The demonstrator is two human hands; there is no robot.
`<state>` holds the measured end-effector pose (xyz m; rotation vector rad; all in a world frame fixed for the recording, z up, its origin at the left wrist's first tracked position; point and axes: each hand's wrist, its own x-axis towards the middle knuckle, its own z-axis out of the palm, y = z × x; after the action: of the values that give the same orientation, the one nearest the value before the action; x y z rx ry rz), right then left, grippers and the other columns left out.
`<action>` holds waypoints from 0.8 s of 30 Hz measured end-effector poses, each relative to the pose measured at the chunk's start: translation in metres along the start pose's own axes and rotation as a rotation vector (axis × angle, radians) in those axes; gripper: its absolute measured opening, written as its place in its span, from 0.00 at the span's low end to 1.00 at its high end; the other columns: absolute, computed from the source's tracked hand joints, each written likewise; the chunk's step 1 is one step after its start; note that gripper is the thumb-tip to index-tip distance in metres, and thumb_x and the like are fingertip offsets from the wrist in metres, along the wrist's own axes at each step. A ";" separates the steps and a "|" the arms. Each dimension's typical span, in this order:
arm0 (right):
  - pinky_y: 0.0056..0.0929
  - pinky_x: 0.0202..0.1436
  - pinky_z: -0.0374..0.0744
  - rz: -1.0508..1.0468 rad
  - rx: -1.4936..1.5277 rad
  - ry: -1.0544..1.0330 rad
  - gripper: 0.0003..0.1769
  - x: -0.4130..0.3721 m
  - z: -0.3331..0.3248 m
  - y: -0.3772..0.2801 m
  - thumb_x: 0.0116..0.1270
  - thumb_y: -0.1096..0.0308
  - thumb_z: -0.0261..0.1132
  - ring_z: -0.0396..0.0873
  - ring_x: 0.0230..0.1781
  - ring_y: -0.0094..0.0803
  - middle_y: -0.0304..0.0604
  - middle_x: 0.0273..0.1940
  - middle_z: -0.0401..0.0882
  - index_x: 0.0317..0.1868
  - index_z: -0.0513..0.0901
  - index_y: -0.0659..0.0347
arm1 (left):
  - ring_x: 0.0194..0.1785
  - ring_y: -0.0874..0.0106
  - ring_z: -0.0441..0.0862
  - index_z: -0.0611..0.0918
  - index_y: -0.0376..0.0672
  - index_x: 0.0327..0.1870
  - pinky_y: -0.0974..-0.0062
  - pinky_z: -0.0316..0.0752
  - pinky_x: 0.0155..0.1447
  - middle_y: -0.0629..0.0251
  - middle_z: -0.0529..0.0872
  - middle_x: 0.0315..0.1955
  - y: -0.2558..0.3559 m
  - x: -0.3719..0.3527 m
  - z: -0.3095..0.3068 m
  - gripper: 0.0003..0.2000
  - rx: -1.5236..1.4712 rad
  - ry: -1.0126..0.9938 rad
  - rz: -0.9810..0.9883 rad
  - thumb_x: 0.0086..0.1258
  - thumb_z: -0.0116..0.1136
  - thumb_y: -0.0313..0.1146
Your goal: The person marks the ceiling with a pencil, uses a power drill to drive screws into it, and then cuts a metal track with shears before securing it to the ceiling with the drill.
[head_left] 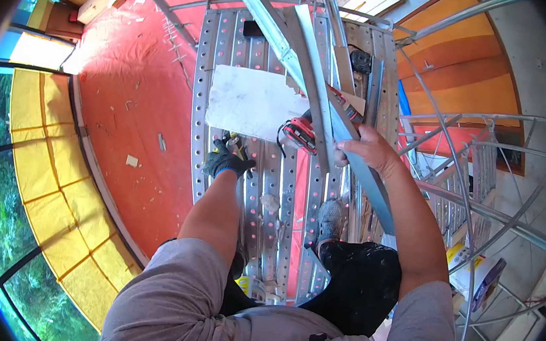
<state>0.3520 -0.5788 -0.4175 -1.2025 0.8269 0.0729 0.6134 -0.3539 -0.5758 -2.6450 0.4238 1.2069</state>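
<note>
My right hand (370,150) is bare and closed round the edge of a long grey metal channel (322,100). The channel slants across the platform, and another metal profile (261,18) lies against its upper part. On my left hand (229,160) is a dark glove; its fingers are spread and the thumb points right. Just beyond those fingers, touching or nearly so, lies a small yellow and black hand tool (239,144), partly hidden by the glove. A red and black cordless drill (301,134) sits beside the channel, which covers part of it.
A white board (247,102) rests on the perforated metal scaffold platform (272,177). A black tape measure (361,61) is near the far end. Scaffold rails (468,189) stand at right. The red-covered floor (125,136) lies below, past the platform's left edge.
</note>
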 end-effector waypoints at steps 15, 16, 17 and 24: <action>0.34 0.36 0.82 -0.068 0.200 0.014 0.15 0.000 0.011 0.005 0.67 0.70 0.65 0.82 0.29 0.34 0.47 0.35 0.80 0.50 0.77 0.70 | 0.68 0.61 0.79 0.67 0.35 0.74 0.64 0.73 0.69 0.50 0.81 0.64 -0.010 0.075 0.003 0.40 0.072 -0.252 0.162 0.58 0.61 0.40; 0.34 0.37 0.83 -0.061 0.233 0.018 0.15 0.000 0.013 0.008 0.67 0.70 0.65 0.82 0.30 0.34 0.47 0.36 0.80 0.50 0.77 0.70 | 0.68 0.60 0.79 0.68 0.35 0.73 0.64 0.73 0.69 0.49 0.81 0.64 -0.009 0.070 0.002 0.38 0.058 -0.257 0.157 0.58 0.61 0.40; 0.35 0.37 0.83 -0.056 0.268 0.022 0.16 -0.002 0.014 0.012 0.67 0.70 0.65 0.82 0.31 0.34 0.47 0.36 0.81 0.51 0.77 0.70 | 0.68 0.60 0.79 0.69 0.36 0.73 0.64 0.74 0.69 0.49 0.80 0.64 -0.009 0.065 0.001 0.37 0.045 -0.262 0.151 0.59 0.60 0.39; 0.35 0.36 0.83 -0.144 0.259 0.107 0.14 -0.039 0.009 0.021 0.69 0.67 0.65 0.82 0.31 0.34 0.46 0.37 0.81 0.50 0.77 0.65 | 0.67 0.57 0.79 0.67 0.39 0.71 0.62 0.75 0.68 0.46 0.81 0.61 -0.001 0.003 0.006 0.35 -0.063 0.034 0.078 0.61 0.63 0.37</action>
<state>0.3190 -0.5483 -0.4098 -1.0237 0.8136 -0.2116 0.6111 -0.3521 -0.5817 -2.7292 0.5073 1.2191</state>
